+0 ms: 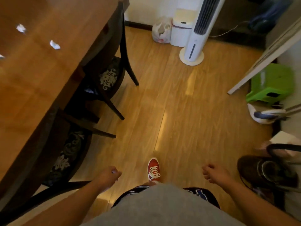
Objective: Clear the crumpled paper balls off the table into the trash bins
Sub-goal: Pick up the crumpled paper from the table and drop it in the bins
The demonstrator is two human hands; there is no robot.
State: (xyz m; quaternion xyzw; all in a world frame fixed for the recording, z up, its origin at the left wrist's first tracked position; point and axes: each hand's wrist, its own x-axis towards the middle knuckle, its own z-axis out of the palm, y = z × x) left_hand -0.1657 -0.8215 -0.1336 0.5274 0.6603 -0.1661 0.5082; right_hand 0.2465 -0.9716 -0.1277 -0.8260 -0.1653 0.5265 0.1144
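Left hand (108, 175) closed around paper scrap (116, 172); bin (180, 28) lidded.

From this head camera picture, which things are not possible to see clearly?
- Left hand: closed, with a white speck at the fingers; the fist hides what it holds.
- Right hand: curled, so its contents are hidden.
- Third paper ball: cut off by the left edge.
- White bin: the tower fan partly covers it, and its inside is hidden.
- Two paper balls on the table: blurred.

A grey top (162, 207) is worn over dark shorts (200, 195) with blue lettering. Bare forearms are seen. Beyond the shorts, a red sneaker (154, 171) with white laces is seen.
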